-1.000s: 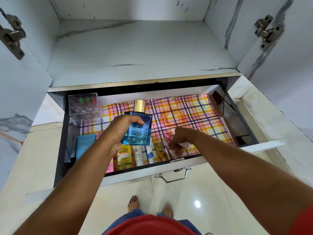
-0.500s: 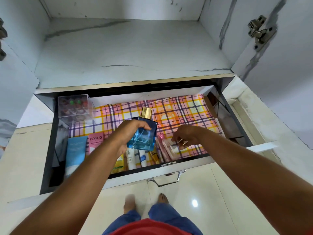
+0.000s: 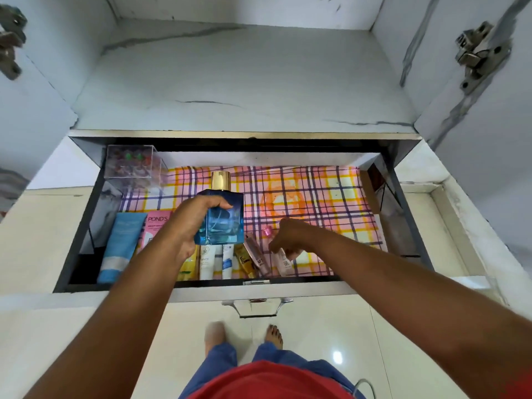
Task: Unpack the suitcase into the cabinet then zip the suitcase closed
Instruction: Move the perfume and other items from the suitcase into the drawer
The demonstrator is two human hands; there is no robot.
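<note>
A square blue glass bottle [image 3: 220, 218] with a gold cap is gripped by the left hand [image 3: 190, 226] above the open drawer [image 3: 259, 286]. A small clear tube [image 3: 283, 262] on the checked liner is pinched by the right hand [image 3: 290, 237]; its label is too blurred to read.

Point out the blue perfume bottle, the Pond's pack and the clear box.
blue perfume bottle [image 3: 220, 223], head view, glass body.
Pond's pack [image 3: 157, 224], head view, pink front.
clear box [image 3: 131, 165], head view, lid.
</note>
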